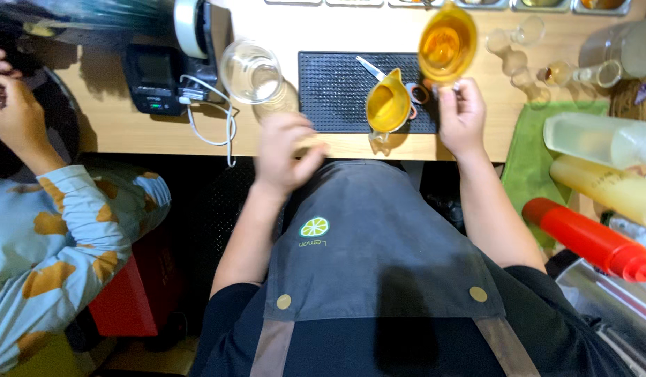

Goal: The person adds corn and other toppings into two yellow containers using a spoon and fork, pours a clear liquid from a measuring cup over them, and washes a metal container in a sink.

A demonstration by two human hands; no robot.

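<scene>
Sleeves patterned in blue and orange (pixel 51 237) belong to another person at the far left of the black bar mat (pixel 337 91), whose own hand (pixel 16 115) is raised near a dark round object. Just left of the mat's near corner, the left hand (pixel 284 150) hovers blurred below a clear glass (pixel 252 71), fingers loosely curled on nothing that shows. On the mat's right part stands a yellow pitcher (pixel 387 105), and above the right edge the right hand (pixel 462 115), forearm stretched forward, pinches the handle of a tilted pitcher of orange liquid (pixel 446 43).
</scene>
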